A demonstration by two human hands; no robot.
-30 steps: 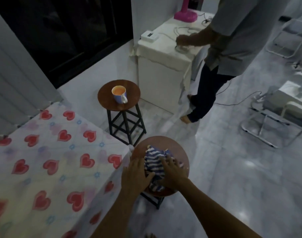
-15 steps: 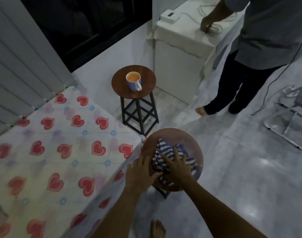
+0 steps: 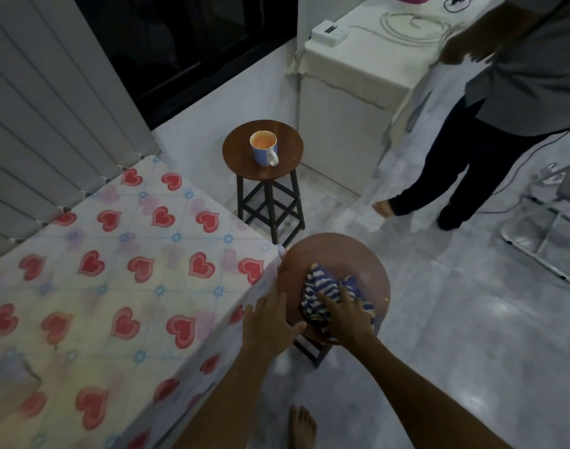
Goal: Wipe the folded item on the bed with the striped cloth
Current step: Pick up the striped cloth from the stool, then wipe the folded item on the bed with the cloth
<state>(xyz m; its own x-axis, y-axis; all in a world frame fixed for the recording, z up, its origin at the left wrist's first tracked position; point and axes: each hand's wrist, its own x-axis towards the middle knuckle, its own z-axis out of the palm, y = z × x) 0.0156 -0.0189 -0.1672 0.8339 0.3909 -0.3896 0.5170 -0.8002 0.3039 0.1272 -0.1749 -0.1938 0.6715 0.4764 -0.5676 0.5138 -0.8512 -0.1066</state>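
Note:
The blue and white striped cloth (image 3: 322, 290) lies crumpled on a round wooden stool (image 3: 338, 251) beside the bed. My right hand (image 3: 345, 315) rests on top of the cloth with fingers spread, pressing it. My left hand (image 3: 270, 322) lies on the stool's near left edge, thumb toward the cloth, holding nothing. The bed (image 3: 115, 286) with its heart-print sheet fills the left side. A grey shape (image 3: 8, 371) at the bed's left edge may be the folded item; it is too dim to tell.
A second stool (image 3: 241, 157) farther back carries a blue cup (image 3: 264, 150) of orange liquid. Another person (image 3: 490, 124) stands at a white cabinet (image 3: 351, 92) at upper right. A metal chair frame (image 3: 549, 234) is at right. My bare foot (image 3: 301, 426) is on the tiled floor.
The view has tilted down and moved closer to the stool. Both hands stay on the stool, the right one still on the cloth. The other person has shifted right.

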